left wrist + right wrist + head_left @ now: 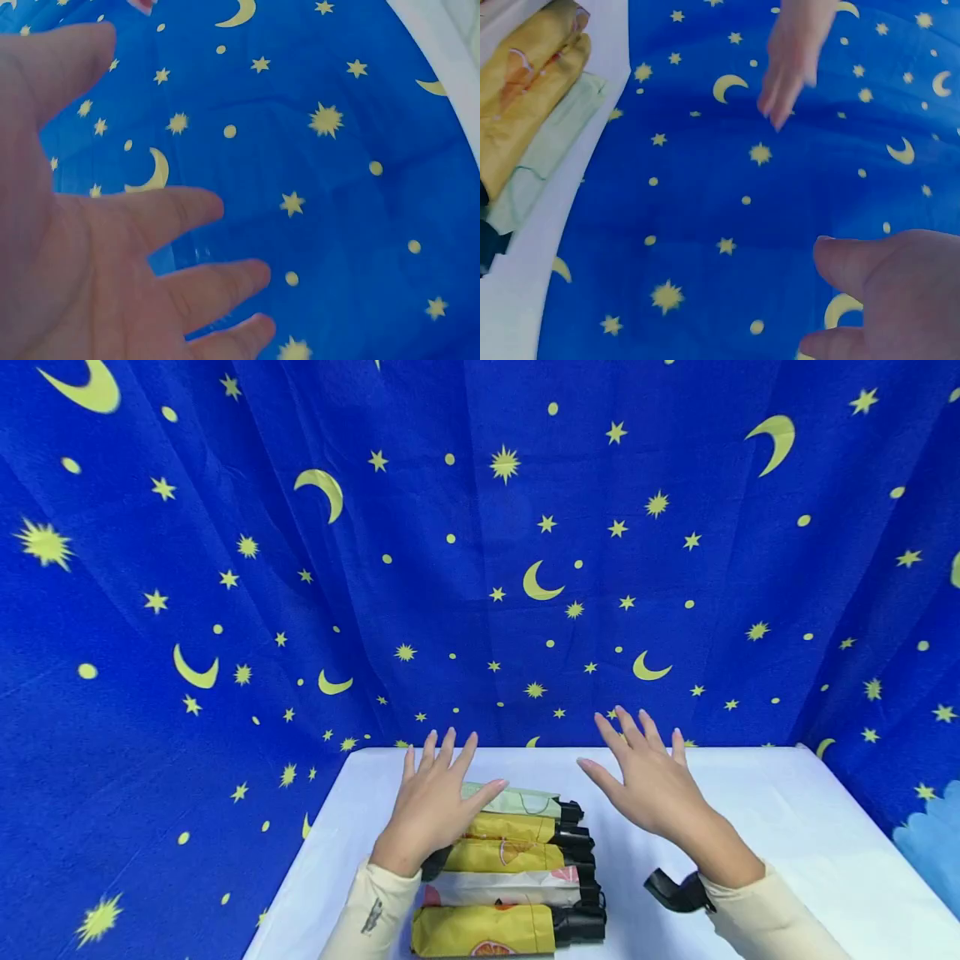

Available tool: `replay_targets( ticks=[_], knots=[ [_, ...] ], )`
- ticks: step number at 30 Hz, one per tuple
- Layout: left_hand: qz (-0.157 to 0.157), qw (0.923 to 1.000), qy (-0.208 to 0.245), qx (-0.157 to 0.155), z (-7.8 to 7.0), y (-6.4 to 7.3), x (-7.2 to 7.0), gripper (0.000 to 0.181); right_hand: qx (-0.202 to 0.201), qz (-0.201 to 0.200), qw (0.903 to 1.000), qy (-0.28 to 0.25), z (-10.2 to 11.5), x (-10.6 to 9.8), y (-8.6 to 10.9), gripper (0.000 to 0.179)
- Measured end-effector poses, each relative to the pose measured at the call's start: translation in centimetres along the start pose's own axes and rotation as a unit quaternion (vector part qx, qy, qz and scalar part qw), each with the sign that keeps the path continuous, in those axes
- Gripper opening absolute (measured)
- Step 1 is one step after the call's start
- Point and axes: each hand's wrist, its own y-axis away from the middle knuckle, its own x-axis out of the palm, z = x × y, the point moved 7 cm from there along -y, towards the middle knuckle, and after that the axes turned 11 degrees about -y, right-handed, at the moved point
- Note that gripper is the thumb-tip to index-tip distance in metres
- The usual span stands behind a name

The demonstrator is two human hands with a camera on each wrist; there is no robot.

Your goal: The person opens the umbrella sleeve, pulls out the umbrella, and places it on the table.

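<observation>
Several folded umbrellas lie side by side in a row on the white table, black handles pointing right. Nearest is a yellow umbrella (483, 930) with an orange-slice print, then a whitish umbrella (498, 887) with pink patches. Beyond them come two more yellow ones and a pale green umbrella (528, 801) at the far end. My left hand (433, 802) is held out with fingers spread, overlapping the far umbrellas' left ends in the head view. To the right of the row, my right hand (656, 785) is raised with fingers apart. Both hands hold nothing.
A white cloth covers the table (795, 827). Behind it and at both sides hangs a blue curtain (465, 577) with yellow moons and stars. A black wrist strap piece (675, 893) sticks out beside the right cuff.
</observation>
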Motion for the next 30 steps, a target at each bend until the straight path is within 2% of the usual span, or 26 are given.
replay_targets(
  ticks=[5, 9, 11, 13, 15, 17, 19, 20, 21, 23, 26, 28, 30],
  knots=[
    [-0.012, 0.9999, 0.002, -0.001, 2.6, 3.5, 1.1, 0.083, 0.001, -0.029, 0.9994, -0.016, -2.8, -0.1, 2.8, 0.083],
    [-0.023, 0.9995, 0.010, -0.018, 4.5, 6.4, 2.3, 0.076, 0.003, -0.057, 0.9977, -0.036, -5.0, 0.3, 5.3, 0.075],
    [-0.030, 0.9982, 0.044, -0.029, 5.5, 7.7, 3.2, 0.071, -0.002, -0.067, 0.9964, -0.051, -6.1, 1.1, 6.4, 0.066],
    [-0.020, 0.9946, 0.095, -0.038, 6.3, 8.9, 4.5, 0.068, -0.004, -0.072, 0.9948, -0.071, -7.1, 2.1, 7.4, 0.058],
    [-0.003, 0.9863, 0.161, -0.039, 6.9, 9.9, 6.2, 0.064, 0.001, -0.073, 0.9923, -0.100, -8.1, 3.5, 8.3, 0.050],
    [0.032, 0.9727, 0.227, -0.037, 7.2, 10.7, 8.1, 0.061, 0.023, -0.067, 0.9869, -0.145, -9.1, 5.3, 9.0, 0.042],
    [0.061, 0.9565, 0.282, -0.041, 7.4, 11.5, 9.9, 0.056, 0.060, -0.051, 0.9749, -0.208, -9.9, 7.4, 9.7, 0.037],
    [0.067, 0.9486, 0.306, -0.045, 7.6, 11.9, 10.6, 0.054, 0.080, -0.037, 0.9656, -0.245, -10.3, 8.5, 10.1, 0.036],
    [0.074, 0.9412, 0.326, -0.053, 7.8, 12.2, 11.4, 0.051, 0.098, -0.019, 0.9535, -0.284, -10.6, 9.8, 10.4, 0.037],
    [0.077, 0.9321, 0.347, -0.067, 8.2, 12.8, 12.6, 0.047, 0.131, 0.023, 0.9262, -0.353, -11.0, 12.2, 11.1, 0.040],
    [0.079, 0.9272, 0.356, -0.085, 8.8, 13.3, 14.1, 0.045, 0.149, 0.079, 0.8921, -0.419, -11.2, 15.0, 12.0, 0.047],
    [0.087, 0.9268, 0.355, -0.087, 9.1, 13.5, 14.8, 0.045, 0.145, 0.105, 0.8792, -0.442, -11.1, 16.3, 12.4, 0.049],
    [0.094, 0.9254, 0.356, -0.090, 9.3, 13.6, 15.4, 0.047, 0.131, 0.120, 0.8730, -0.454, -10.9, 17.2, 12.6, 0.046]
  ],
)
